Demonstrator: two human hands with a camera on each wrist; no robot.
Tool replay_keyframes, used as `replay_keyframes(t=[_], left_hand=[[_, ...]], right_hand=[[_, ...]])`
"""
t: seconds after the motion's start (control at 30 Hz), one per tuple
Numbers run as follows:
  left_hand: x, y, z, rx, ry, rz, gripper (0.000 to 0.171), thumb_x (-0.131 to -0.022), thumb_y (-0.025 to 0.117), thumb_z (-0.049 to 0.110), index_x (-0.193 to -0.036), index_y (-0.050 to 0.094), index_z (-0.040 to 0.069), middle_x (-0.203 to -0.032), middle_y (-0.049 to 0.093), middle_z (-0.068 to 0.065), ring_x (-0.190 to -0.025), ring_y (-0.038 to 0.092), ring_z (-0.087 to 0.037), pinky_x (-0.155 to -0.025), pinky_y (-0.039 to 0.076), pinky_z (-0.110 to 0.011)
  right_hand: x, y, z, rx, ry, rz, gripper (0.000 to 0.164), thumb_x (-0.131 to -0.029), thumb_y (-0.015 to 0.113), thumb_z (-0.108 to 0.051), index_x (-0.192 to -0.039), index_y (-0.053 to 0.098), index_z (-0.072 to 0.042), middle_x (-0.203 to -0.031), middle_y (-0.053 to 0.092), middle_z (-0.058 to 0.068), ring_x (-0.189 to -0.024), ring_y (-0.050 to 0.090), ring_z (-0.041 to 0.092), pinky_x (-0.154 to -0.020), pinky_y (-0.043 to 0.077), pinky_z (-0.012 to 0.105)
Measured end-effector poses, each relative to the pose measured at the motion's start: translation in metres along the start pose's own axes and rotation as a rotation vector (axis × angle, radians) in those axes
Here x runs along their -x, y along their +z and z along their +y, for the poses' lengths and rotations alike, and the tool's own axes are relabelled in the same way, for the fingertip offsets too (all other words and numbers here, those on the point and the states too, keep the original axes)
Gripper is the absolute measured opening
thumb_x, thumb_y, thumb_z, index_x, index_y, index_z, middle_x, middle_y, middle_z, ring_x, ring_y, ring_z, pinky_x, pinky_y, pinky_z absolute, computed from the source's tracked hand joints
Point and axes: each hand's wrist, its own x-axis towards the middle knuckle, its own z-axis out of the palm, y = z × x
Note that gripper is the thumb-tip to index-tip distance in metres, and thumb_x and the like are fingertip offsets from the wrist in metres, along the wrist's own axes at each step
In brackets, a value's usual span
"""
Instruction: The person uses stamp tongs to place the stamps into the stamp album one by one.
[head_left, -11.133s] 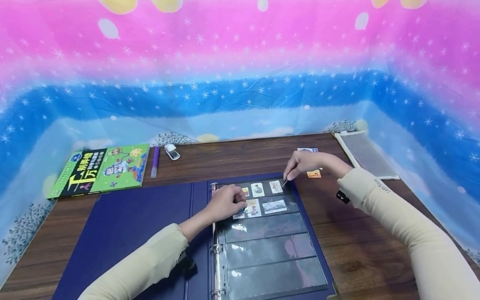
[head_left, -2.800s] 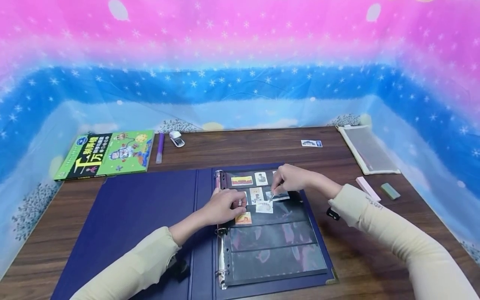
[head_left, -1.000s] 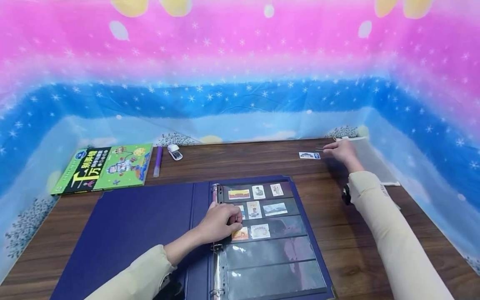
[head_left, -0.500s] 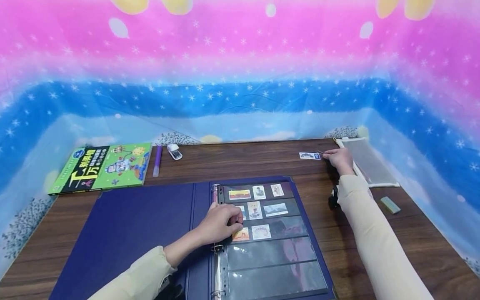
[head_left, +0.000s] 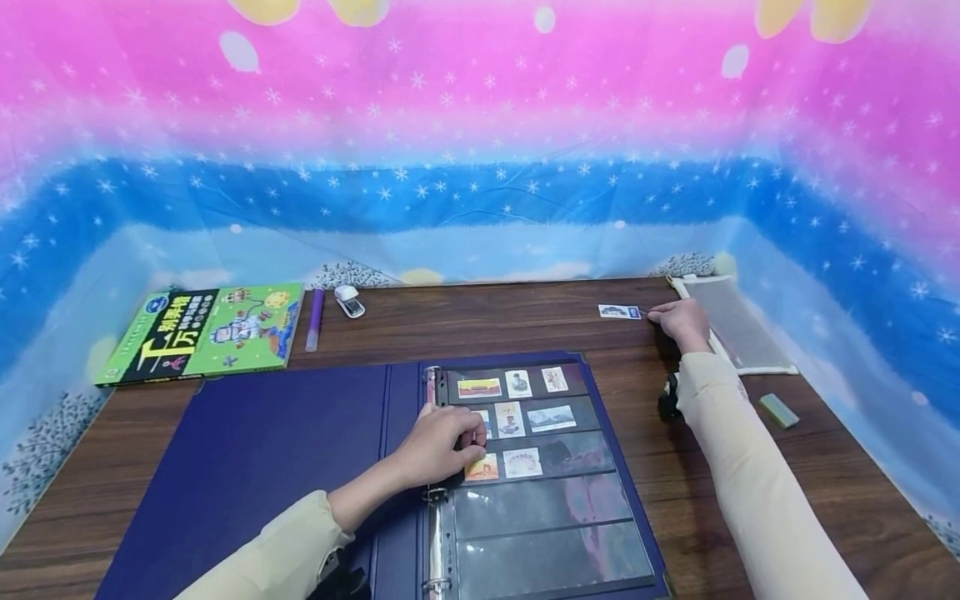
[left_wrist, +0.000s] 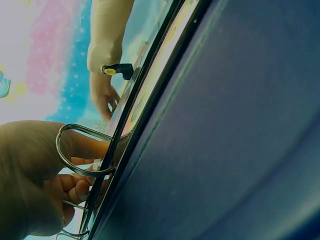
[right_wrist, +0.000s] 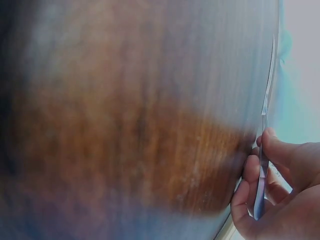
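My right hand point(head_left: 681, 323) pinches metal tweezers point(right_wrist: 261, 187) beside a blue-and-white postage stamp point(head_left: 618, 312) on the table's far side. In the right wrist view, the tweezers' tips meet a thin edge-on piece, probably that stamp. A dark blue stamp album point(head_left: 300, 450) lies spread out, its black pocket page point(head_left: 543, 508) on the right. Several stamps fill the top two rows; an orange stamp point(head_left: 482, 468) and a white stamp point(head_left: 522, 463) sit in the third. My left hand point(head_left: 435, 450) rests on the page's inner edge, fingers loosely curled, near a binder ring point(left_wrist: 61, 152).
At the back left lie a green book point(head_left: 202, 333), a purple pen point(head_left: 315, 319) and a small white-and-grey object point(head_left: 349, 302). A mesh pouch point(head_left: 738, 325) lies behind the right hand, with a greenish block point(head_left: 780, 411) nearer the right edge. Patterned cloth surrounds the table.
The white stamp went into the third row, beside the orange one that earlier lay on the table. My right hand then moved to the far stamp, its tweezers closing in. The left hand stayed put lately.
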Motion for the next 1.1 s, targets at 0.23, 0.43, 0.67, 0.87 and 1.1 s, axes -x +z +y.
replay_keyframes(t=[0.23,0.43,0.67,0.87,1.1], left_hand=[[0.001,0.000,0.001,0.005,-0.003,-0.006,0.016,-0.077,0.071,0.016,-0.071,0.057,0.019,-0.061,0.048,0.010,-0.062,0.041,-0.002,-0.075,0.025,-0.028],[0.001,-0.001,0.001,0.004,-0.002,-0.003,0.016,-0.077,0.071,0.015,-0.070,0.057,0.019,-0.060,0.048,0.009,-0.062,0.041,-0.002,-0.075,0.025,-0.029],[-0.001,-0.003,0.002,0.007,-0.004,-0.011,0.015,-0.078,0.071,0.017,-0.071,0.058,0.019,-0.061,0.049,0.009,-0.062,0.043,-0.004,-0.076,0.027,-0.031],[-0.006,-0.004,0.004,-0.027,-0.006,-0.008,0.009,-0.078,0.070,0.017,-0.075,0.061,0.019,-0.058,0.048,0.009,-0.061,0.042,-0.003,-0.077,0.029,-0.033],[-0.008,-0.007,0.012,-0.023,-0.072,-0.108,0.003,-0.082,0.068,0.019,-0.084,0.066,0.017,-0.059,0.049,0.008,-0.060,0.043,-0.006,-0.084,0.031,-0.046]], right_hand=[[-0.002,0.000,0.003,0.042,-0.058,-0.015,0.032,-0.092,0.056,-0.030,-0.114,0.067,-0.008,-0.129,0.057,0.016,-0.117,0.052,0.036,-0.097,0.042,0.045],[-0.004,0.002,0.005,0.050,-0.107,-0.009,0.033,-0.091,0.056,-0.031,-0.111,0.068,-0.008,-0.121,0.063,0.016,-0.109,0.058,0.035,-0.087,0.046,0.042],[-0.005,-0.003,-0.004,-0.011,-0.139,-0.022,0.033,-0.089,0.058,-0.030,-0.110,0.069,-0.007,-0.114,0.065,0.017,-0.099,0.060,0.032,-0.075,0.045,0.034],[0.014,-0.019,-0.028,-0.067,-0.244,-0.026,0.035,-0.089,0.060,-0.033,-0.111,0.068,-0.006,-0.119,0.062,0.020,-0.100,0.057,0.031,-0.075,0.042,0.032],[0.072,-0.022,-0.043,-0.174,-0.316,-0.190,0.034,-0.086,0.066,-0.026,-0.109,0.068,-0.002,-0.102,0.070,0.018,-0.078,0.061,0.018,-0.066,0.046,0.024]])
